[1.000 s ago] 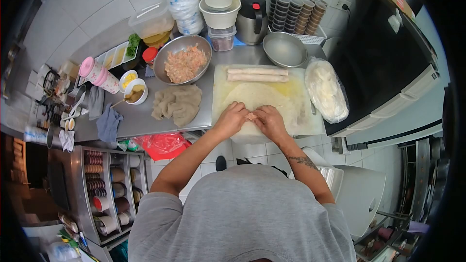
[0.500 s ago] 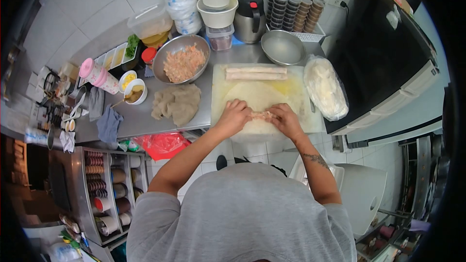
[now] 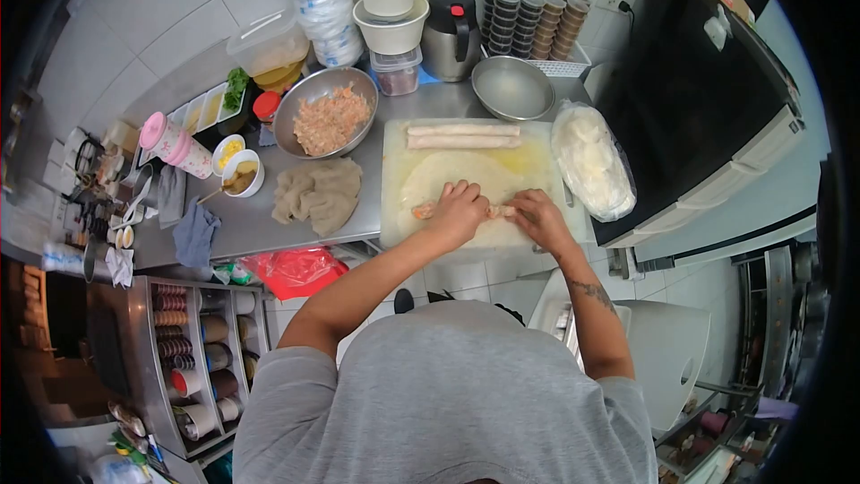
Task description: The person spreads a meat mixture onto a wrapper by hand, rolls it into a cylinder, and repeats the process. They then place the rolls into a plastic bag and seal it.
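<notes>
A round, pale wrapper sheet (image 3: 439, 172) lies flat on the white cutting board (image 3: 395, 143). Across its near part runs a strip of pinkish-orange minced filling (image 3: 423, 211). My left hand (image 3: 459, 213) is closed over the middle of the strip, fingers bent down, hiding part of it. The strip's left end sticks out beside that hand. At the right end, my right hand (image 3: 537, 218) pinches the filling between thumb and fingers. Two pale finished-looking rolls (image 3: 463, 135) lie side by side at the board's far edge. A steel bowl (image 3: 285, 133) holds more minced filling (image 3: 333, 122).
A crumpled beige cloth (image 3: 317, 195) lies left of the board. To its right are a bag of white wrappers (image 3: 593, 161) and a knife handle (image 3: 568, 195). Behind stand an upturned-looking steel bowl (image 3: 512, 88), a thermal jug (image 3: 451, 36) and stacked tubs (image 3: 391, 25).
My left hand has slid right along the filling, closer to my right hand, uncovering the strip's left end. My right hand stays at the right end. The view has shifted slightly.
</notes>
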Demonstrator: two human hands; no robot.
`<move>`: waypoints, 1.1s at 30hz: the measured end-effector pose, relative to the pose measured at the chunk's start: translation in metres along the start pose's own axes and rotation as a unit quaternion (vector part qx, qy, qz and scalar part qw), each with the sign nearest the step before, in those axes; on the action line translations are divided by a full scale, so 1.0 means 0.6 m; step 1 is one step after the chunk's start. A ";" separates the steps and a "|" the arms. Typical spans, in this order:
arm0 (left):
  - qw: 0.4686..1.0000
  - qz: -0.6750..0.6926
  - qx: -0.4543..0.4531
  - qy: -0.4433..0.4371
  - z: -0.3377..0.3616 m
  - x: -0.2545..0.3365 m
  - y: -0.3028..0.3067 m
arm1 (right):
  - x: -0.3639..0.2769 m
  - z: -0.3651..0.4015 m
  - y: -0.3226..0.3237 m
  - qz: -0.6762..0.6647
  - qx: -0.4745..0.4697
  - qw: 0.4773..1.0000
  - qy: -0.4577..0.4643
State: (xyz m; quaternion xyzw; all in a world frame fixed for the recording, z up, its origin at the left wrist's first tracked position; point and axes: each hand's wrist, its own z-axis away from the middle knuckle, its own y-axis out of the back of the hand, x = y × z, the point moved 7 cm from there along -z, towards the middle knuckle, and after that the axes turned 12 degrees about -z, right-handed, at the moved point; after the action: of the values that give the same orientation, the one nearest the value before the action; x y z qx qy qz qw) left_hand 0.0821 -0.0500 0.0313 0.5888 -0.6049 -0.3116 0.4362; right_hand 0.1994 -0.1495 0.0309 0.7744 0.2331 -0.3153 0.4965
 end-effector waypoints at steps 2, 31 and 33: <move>0.999 0.031 0.029 0.031 -0.003 0.000 0.018 | -0.016 -0.001 0.010 -0.043 0.030 0.999 -0.013; 0.991 0.114 -0.033 0.060 0.092 -0.113 0.061 | -0.048 -0.026 -0.016 -0.064 0.041 0.996 -0.036; 0.991 0.105 -0.058 0.054 0.099 -0.121 0.045 | -0.019 -0.018 -0.036 -0.018 -0.022 1.000 -0.008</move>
State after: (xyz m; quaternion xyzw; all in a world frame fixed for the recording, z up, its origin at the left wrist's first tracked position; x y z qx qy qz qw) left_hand 0.0115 0.0166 0.0186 0.5117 -0.6201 -0.2657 0.5320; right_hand 0.1800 -0.1315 0.0289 0.7563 0.2503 -0.3248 0.5098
